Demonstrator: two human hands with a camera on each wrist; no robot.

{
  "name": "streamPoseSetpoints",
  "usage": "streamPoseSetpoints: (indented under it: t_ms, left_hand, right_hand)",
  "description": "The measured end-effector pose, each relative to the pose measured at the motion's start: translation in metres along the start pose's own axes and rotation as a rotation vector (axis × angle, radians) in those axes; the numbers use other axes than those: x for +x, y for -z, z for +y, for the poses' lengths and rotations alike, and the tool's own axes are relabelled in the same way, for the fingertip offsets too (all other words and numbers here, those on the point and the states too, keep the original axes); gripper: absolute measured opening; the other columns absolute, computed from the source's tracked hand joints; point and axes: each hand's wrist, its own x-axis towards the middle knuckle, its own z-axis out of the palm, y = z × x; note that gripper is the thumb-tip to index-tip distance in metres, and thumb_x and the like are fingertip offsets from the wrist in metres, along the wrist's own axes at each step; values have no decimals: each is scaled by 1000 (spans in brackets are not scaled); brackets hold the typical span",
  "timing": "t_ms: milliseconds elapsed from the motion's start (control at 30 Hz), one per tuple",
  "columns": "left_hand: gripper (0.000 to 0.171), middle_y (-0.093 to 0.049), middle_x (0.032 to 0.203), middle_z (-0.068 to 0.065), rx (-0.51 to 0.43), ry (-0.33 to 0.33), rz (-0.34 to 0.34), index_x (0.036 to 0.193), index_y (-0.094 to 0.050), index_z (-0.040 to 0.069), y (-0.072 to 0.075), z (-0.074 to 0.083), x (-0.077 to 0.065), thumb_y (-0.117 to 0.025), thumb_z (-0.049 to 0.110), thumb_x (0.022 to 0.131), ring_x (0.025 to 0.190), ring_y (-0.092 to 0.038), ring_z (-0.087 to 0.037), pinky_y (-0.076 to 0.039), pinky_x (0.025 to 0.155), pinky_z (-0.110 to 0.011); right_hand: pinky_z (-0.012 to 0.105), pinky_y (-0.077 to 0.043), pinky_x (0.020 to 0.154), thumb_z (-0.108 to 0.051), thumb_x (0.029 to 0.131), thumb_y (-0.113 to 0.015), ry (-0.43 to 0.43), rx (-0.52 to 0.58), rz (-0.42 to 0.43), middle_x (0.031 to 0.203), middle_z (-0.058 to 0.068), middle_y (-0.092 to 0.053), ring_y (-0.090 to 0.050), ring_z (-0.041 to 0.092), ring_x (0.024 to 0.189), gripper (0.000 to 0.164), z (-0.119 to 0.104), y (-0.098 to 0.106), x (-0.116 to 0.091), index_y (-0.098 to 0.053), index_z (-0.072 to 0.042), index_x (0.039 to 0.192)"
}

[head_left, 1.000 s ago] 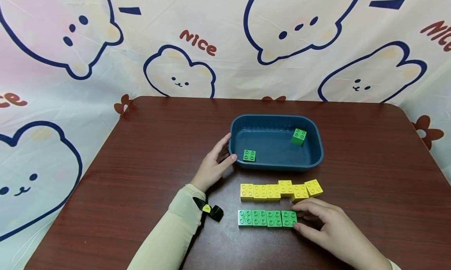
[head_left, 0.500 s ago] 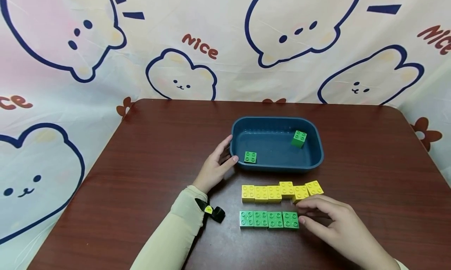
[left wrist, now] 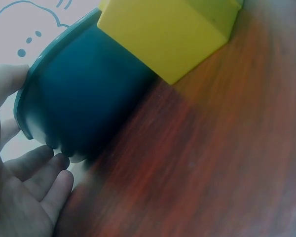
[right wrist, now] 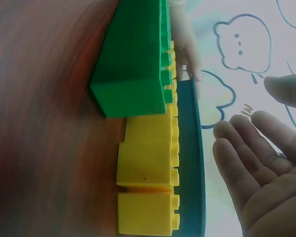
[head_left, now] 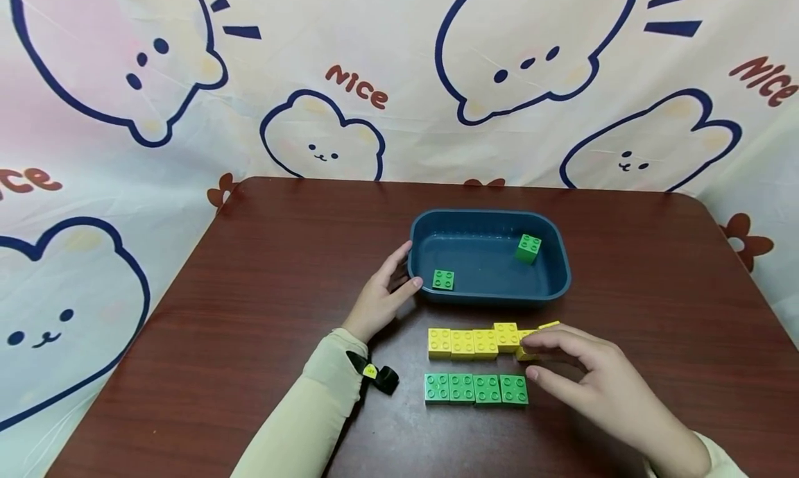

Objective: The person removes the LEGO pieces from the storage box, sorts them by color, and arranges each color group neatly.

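Observation:
My left hand (head_left: 374, 301) touches the left end of a dark blue plastic bin (head_left: 487, 299), thumb by the front corner and fingers along the side. Inside the bin are a single green toy brick (head_left: 443, 279) near the front left and a taller green block (head_left: 528, 249) toward the right. My right hand (head_left: 596, 377) hovers with relaxed, parted fingers right of a row of green bricks (head_left: 476, 389), holding nothing. It hides part of the right end of a row of yellow bricks (head_left: 462, 343). The right wrist view shows the open palm apart from the bricks (right wrist: 143, 212).
Both brick rows lie on a brown wood-grain table (head_left: 299, 249) in front of the bin. A printed cloth (head_left: 412, 138) with cartoon bears hangs behind the table. A black strap with a small camera (head_left: 383, 379) sits on the left wrist.
My right hand has let go of the green row's right end and risen, now covering part of the yellow bricks. The left hand stays at the bin.

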Motion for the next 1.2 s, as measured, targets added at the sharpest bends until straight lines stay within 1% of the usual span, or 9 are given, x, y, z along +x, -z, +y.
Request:
streamPoseSetpoints:
  t_ms: [67, 200, 333, 467, 567, 767, 1000, 1100, 1200]
  left_hand:
    - [68, -37, 159, -6, -2, 0, 0, 160, -29, 23, 0, 0, 0, -63, 28, 101, 142, -42, -21, -38, 112, -44]
    - [68, -38, 159, -6, -7, 5, -4, 160, -30, 26, 1, 1, -1, -63, 28, 101, 141, -42, -21, -38, 113, -44]
    - [68, -38, 158, -5, -4, 5, -2, 160, -30, 27, 1, 0, 1, -64, 29, 101, 140, -43, -20, -39, 112, -43]
    - [68, -39, 158, -5, 4, 1, -1, 160, -30, 26, 1, 0, 1, -64, 29, 101, 140, -43, -20, -39, 112, -43]
    - [68, -39, 158, -7, -3, -4, -3, 160, -30, 24, 1, -1, 1, -64, 29, 101, 141, -43, -22, -39, 112, -45]
    - [69, -38, 158, -9, -26, -10, -1, 160, -29, 24, 1, 0, -1, -64, 28, 101, 141, -43, -25, -38, 113, -48]
    - [67, -40, 157, -4, -12, 5, 3, 159, -31, 27, 2, -2, -2, -63, 29, 101, 139, -45, -21, -39, 112, -43]
    - [67, -40, 157, -5, -9, 1, 3, 159, -31, 26, 2, -2, -2, -63, 30, 101, 139, -46, -21, -40, 112, -44]
    - [67, -40, 157, -6, -7, -5, -2, 159, -31, 25, 2, -2, -1, -63, 30, 101, 139, -46, -22, -40, 112, -43]
  right_hand:
    - [27, -59, 78, -13, 87, -81, -7, -30, -32, 113, -5, -68, -69, 11, 95, 30, 0, 2, 5, -72, -17, 116]
    - [29, -59, 74, -20, 88, -80, 3, -117, -89, 115, -8, -67, -67, 9, 94, 30, 0, 8, 14, -72, -19, 116]
    - [28, -57, 70, -22, 88, -80, 27, -159, -102, 114, -8, -68, -65, 11, 94, 29, -2, 16, 23, -71, -22, 116]
    - [31, -57, 74, -23, 90, -78, 39, -188, -116, 114, -10, -68, -64, 12, 95, 28, -7, 19, 36, -70, -25, 117]
    - [35, -58, 80, -24, 91, -77, 41, -202, -138, 112, -12, -68, -64, 10, 95, 27, -10, 19, 46, -70, -25, 117]
    - [35, -58, 86, -21, 91, -77, 26, -185, -167, 113, -10, -68, -65, 8, 101, 28, -18, 17, 69, -70, -21, 118]
    - [44, -55, 92, -23, 92, -76, 4, -148, -179, 119, -2, -69, -65, 21, 109, 31, -24, 10, 94, -70, -17, 121]
    - [47, -55, 93, -23, 93, -75, 1, -146, -181, 120, 3, -69, -66, 24, 109, 32, -25, 7, 103, -70, -13, 122]
    - [47, -54, 94, -22, 93, -75, -26, -136, -183, 121, 6, -69, -66, 25, 109, 32, -24, 3, 109, -69, -12, 123]
